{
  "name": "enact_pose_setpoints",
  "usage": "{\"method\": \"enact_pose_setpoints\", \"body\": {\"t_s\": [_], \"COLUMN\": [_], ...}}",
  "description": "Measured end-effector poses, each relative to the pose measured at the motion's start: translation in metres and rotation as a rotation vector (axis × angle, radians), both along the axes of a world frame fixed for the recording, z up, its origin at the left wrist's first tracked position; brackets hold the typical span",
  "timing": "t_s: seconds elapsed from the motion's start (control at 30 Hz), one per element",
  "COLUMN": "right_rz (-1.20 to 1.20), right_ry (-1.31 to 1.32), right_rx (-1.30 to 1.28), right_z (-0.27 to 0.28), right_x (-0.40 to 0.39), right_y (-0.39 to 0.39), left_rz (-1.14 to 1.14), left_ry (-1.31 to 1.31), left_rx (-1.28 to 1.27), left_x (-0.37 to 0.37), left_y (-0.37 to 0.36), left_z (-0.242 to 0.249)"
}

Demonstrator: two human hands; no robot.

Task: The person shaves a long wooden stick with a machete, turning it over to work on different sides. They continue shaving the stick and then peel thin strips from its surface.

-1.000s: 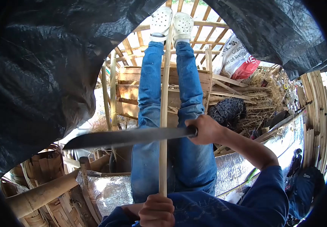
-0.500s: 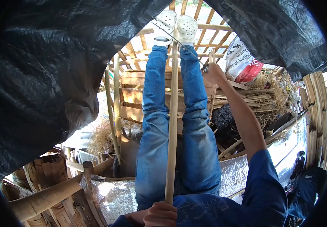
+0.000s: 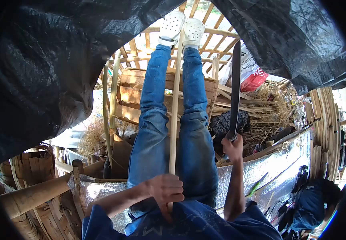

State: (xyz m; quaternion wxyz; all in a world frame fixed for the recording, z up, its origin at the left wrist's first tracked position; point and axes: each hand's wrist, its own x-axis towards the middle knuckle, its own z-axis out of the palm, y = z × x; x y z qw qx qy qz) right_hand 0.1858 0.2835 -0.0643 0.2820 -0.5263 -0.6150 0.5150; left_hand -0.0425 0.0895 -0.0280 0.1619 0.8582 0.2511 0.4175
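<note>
A long, pale bamboo strip (image 3: 174, 104) runs between my jeans-clad legs from my waist to my white clogs. Its near end is gripped by my left hand (image 3: 166, 191), fingers wrapped round it in front of my blue shirt. Out to the right, my right hand (image 3: 233, 147) is closed on the handle of a machete (image 3: 235, 88). The long dark blade points up and away, apart from the strip. Between the clogs (image 3: 193, 30) the strip's far end shows.
Black plastic sheeting (image 3: 41, 72) hangs at left and upper right. Wooden boards (image 3: 131, 98), dry straw and split sticks (image 3: 257, 108) lie beyond my legs. Silver foil matting (image 3: 277, 168) is beneath me. A woven basket (image 3: 33, 164) stands at left, a printed sack (image 3: 249, 70) at upper right.
My right hand has drawn back towards my body, and the machete has swung from across the strip to upright at the right. My left hand has moved slightly forward along the strip.
</note>
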Motion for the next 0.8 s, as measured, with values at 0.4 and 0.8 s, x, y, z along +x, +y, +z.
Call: {"method": "enact_pose_setpoints", "body": {"t_s": [0.4,0.8], "right_rz": [0.033,0.100], "right_ry": [0.020,-0.152], "right_rx": [-0.083,-0.010], "right_z": [0.019,0.035], "right_x": [0.004,-0.017], "right_y": [-0.042,-0.037], "left_rz": [0.205,0.393], "left_ry": [-0.790,-0.991], "left_rx": [0.293,0.646], "left_x": [0.012,0.014], "left_y": [-0.027,-0.059], "left_z": [0.119,0.143]}}
